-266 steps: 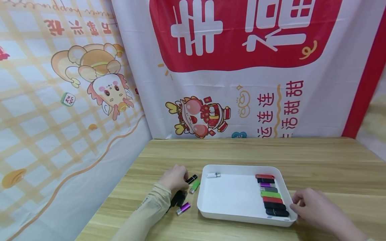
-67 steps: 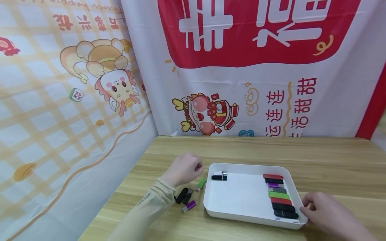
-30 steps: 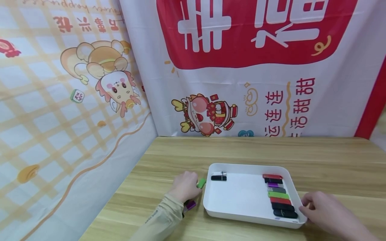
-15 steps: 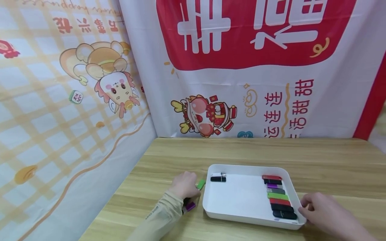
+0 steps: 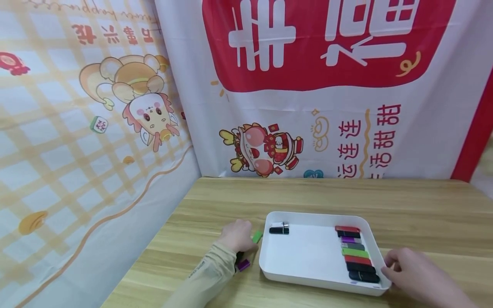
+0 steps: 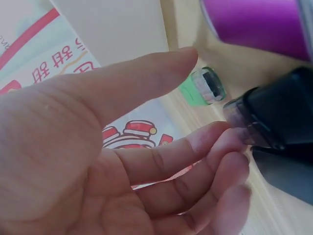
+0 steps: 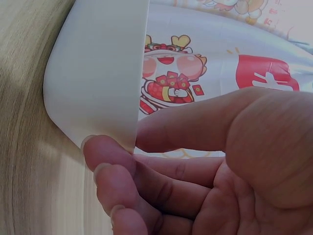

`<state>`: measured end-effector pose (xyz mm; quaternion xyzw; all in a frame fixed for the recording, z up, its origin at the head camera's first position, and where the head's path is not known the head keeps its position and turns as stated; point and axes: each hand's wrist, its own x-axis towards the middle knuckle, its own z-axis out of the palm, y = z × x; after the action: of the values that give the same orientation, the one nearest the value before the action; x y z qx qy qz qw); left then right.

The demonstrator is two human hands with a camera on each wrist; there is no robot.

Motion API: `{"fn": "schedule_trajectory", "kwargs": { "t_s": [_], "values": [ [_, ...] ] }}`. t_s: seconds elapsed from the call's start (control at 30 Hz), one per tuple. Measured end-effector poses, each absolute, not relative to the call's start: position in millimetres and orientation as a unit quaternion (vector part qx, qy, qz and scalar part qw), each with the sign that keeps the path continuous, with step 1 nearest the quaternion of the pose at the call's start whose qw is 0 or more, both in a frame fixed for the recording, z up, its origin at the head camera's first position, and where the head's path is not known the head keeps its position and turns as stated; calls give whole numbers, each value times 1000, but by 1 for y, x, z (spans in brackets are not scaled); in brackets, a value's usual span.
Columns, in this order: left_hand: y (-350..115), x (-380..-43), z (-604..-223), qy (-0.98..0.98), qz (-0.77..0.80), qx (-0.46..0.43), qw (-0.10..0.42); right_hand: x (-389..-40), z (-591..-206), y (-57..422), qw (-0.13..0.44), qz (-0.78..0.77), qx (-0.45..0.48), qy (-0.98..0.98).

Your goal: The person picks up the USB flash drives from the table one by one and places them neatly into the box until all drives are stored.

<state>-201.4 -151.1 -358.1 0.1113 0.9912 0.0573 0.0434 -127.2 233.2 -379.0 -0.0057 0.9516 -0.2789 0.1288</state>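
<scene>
My left hand (image 5: 236, 236) is low over the loose USB sticks left of the white tray (image 5: 300, 280). In the left wrist view its fingertips (image 6: 230, 139) are right at the end of a black USB stick (image 6: 286, 105), with the thumb held apart. Beside them lie a purple USB stick (image 5: 243, 265) and a green USB stick (image 5: 257, 236). Another dark piece (image 6: 283, 174) is partly behind the fingers. My right hand (image 5: 410, 265) pinches the tray's near right corner, thumb over the rim and fingers on the outer wall (image 7: 98, 73).
Inside the tray, a white USB stick (image 5: 277, 224) and a black one (image 5: 279, 231) lie at the far left. A column of several coloured sticks (image 5: 355, 253) runs along its right side. Printed cloths hang behind and left of the wooden table (image 5: 327, 192).
A black stick has joined the white one in the tray. My left hand went back from beside the tray to the loose sticks and has stayed there. The right hand keeps its grip.
</scene>
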Motion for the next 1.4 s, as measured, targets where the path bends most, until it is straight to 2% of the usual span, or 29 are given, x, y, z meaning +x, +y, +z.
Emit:
{"fn": "schedule_trajectory", "kwargs": {
  "t_s": [0.33,0.93,1.4],
  "values": [
    [-146,-211,-357,992,42,98,70,-127,-386,237,124,-295,2,947],
    [-146,-214,-356,989,82,94,80,-127,-385,235,116,-298,1,947],
    [-145,-213,-355,988,56,111,91,-124,-379,231,119,-295,-2,948]
  ]
}}
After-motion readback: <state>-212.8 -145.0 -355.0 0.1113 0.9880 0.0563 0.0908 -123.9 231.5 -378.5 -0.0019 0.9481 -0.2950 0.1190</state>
